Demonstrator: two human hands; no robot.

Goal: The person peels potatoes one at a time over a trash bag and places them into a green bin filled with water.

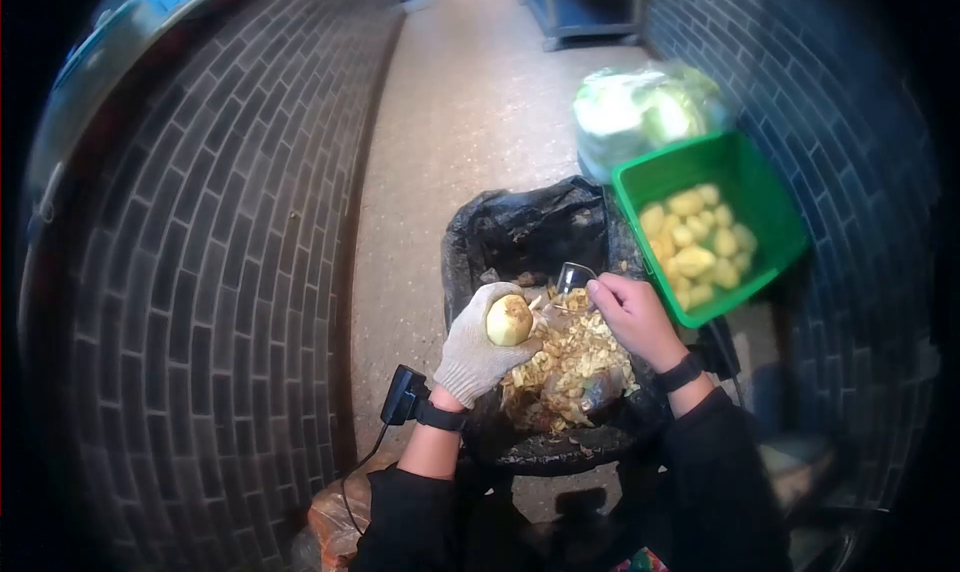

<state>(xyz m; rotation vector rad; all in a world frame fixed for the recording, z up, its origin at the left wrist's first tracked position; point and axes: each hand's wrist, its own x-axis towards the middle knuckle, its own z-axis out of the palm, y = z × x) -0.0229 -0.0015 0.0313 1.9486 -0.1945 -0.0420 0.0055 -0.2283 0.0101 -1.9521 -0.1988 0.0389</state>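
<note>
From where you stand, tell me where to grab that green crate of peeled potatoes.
Grip the green crate by its near rim, the edge toward the right hand, probably coming from above. The top is open and that rim is bare, while the bagged cabbage crowds its far side and the potatoes fill its middle.

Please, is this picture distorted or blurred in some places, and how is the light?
Head view: strong fisheye bend curves the brick walls, with black vignette at the corners; the light is dim and even, without hard shadows; the potato in the left hand is fairly sharp; the bag of cabbage looks soft and overexposed.
</note>
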